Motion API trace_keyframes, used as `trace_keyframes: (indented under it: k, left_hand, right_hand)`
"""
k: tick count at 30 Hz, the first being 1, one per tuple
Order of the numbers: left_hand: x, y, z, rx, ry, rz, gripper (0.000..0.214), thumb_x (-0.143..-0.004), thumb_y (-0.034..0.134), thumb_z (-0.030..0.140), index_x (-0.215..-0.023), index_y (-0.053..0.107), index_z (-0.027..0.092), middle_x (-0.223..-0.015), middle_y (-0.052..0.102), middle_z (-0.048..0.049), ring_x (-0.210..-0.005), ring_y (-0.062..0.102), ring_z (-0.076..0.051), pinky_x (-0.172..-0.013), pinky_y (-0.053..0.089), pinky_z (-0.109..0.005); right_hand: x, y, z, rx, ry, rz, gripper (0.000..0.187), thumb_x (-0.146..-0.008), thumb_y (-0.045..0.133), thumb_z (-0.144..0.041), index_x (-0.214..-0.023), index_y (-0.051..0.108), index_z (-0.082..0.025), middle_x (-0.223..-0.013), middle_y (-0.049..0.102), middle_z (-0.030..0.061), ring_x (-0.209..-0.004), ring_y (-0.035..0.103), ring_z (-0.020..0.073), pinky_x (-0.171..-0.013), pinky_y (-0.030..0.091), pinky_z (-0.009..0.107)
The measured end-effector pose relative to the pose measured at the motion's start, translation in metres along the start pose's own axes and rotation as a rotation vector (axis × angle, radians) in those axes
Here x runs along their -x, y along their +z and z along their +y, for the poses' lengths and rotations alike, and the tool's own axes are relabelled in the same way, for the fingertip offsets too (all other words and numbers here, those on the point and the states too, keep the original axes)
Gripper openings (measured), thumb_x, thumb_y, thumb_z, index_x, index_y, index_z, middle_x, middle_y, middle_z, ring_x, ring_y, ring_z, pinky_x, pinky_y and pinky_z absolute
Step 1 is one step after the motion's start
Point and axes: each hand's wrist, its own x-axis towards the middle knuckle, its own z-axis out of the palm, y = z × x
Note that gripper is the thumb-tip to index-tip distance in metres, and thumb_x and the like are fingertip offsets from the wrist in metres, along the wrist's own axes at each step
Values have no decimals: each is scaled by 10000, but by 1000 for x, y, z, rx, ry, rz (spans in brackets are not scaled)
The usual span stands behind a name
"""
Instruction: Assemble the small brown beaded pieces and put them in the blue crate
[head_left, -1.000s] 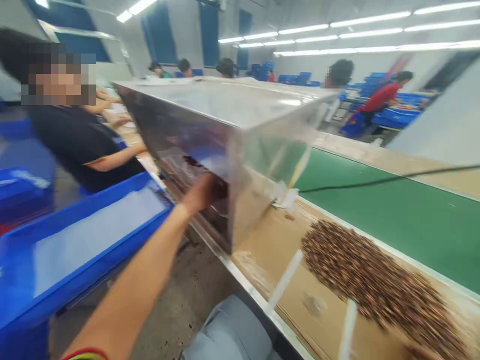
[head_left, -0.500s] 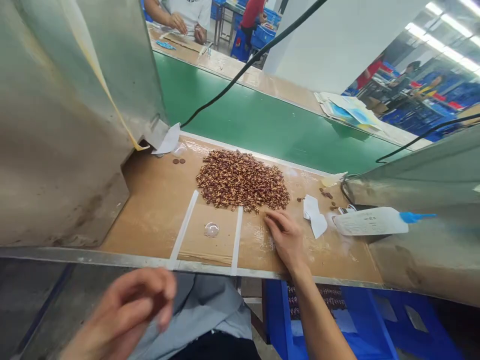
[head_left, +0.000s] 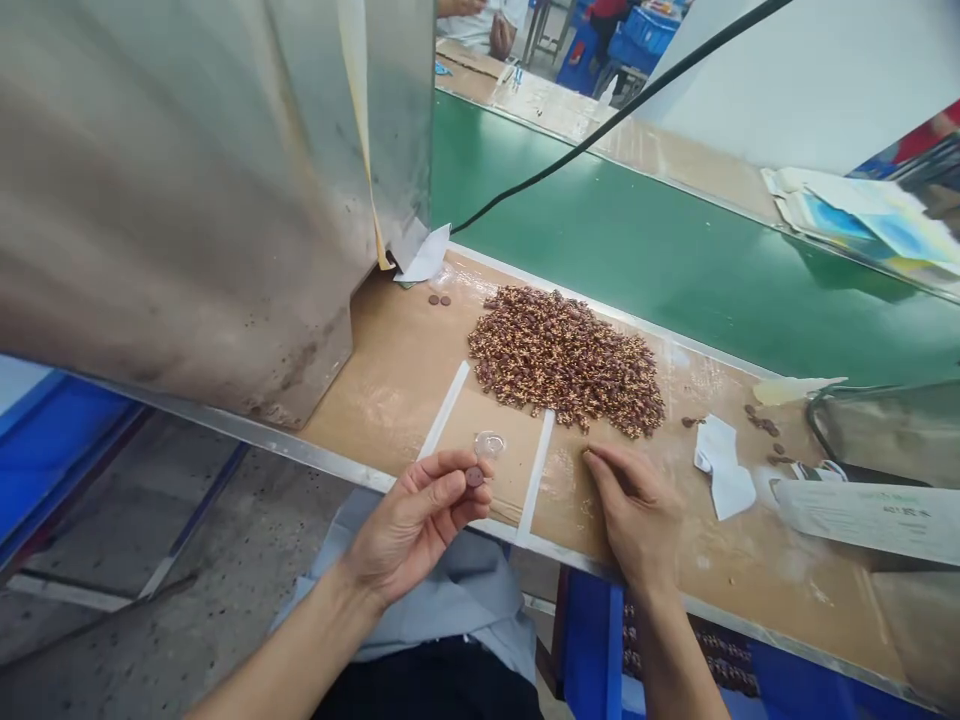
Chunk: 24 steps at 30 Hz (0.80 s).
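Note:
Between the thumb and fingers of my left hand [head_left: 427,515] is a small round brown disc [head_left: 475,477], held up above the bench's front edge. Just behind it, a clear round dish [head_left: 490,444] lies between two white tape strips. My right hand [head_left: 637,505] is low over the board, thumb and forefinger pinched together; whatever is at their tips is too small to name. In front of those fingertips spreads a heap of small brown and gold pieces [head_left: 566,360].
Two brown discs [head_left: 439,300] lie at the back left by a metal housing [head_left: 225,200]. White paper [head_left: 724,468], loose brown pieces [head_left: 761,420] and a white bottle [head_left: 862,515] are on the right. Behind runs a green belt [head_left: 600,230]; a blue crate [head_left: 592,630] stands below.
My left hand has come up and right to the bench edge, now showing a brown disc. The right hand keeps its pinch near the heap. The view has swung left.

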Motion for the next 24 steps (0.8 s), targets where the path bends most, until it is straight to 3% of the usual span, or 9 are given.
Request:
trace_keyframes:
  k: [5, 9, 13, 16, 24]
  left_hand:
    - [0, -8, 1, -23, 26, -29, 233, -902, 1108, 236, -1084, 967, 201, -1166, 950, -76, -937, 913, -152, -914, 749, -205]
    - [-6, -13, 8, -76, 88, -30, 258, -905, 1107, 262, -1114, 971, 191, -1136, 953, -82, -926, 912, -154, -911, 750, -203]
    - [-15, -20, 20, -142, 193, -26, 239, -926, 1083, 241, -1133, 974, 188, -1163, 955, -92, -960, 919, -167, -933, 746, -205]
    - [-17, -24, 23, -153, 247, -24, 199, -955, 1051, 226, -1136, 974, 194, -1166, 952, -86, -972, 915, -175, -950, 748, -230]
    - [-17, -24, 16, -161, 283, -71, 163, -983, 1007, 232, -1134, 967, 184, -1131, 942, -86, -982, 906, -196, -986, 748, -299]
  right_hand:
    - [5, 1, -2, 11, 116, 47, 278, -1086, 884, -523, -1160, 955, -265, -1159, 927, 94, -1055, 866, 308, -998, 698, 444]
    - [6, 8, -29, -97, 179, 120, 261, -1039, 957, -491, -1165, 958, -263, -1117, 933, 85, -1001, 879, 300, -943, 717, 429]
    - [-3, 21, -71, -180, -27, 46, 85, -1090, 934, -325, -1168, 948, -295, -1154, 915, 59, -1081, 868, 280, -1012, 718, 455]
    - [-10, 32, -95, -140, -196, -35, 108, -1124, 882, -218, -1180, 929, -297, -1137, 903, 47, -1065, 855, 261, -987, 710, 449]
    - [-14, 45, -107, 31, -421, -80, 208, -1137, 840, -124, -1214, 893, -310, -1125, 897, 16, -1016, 842, 238, -942, 681, 417]
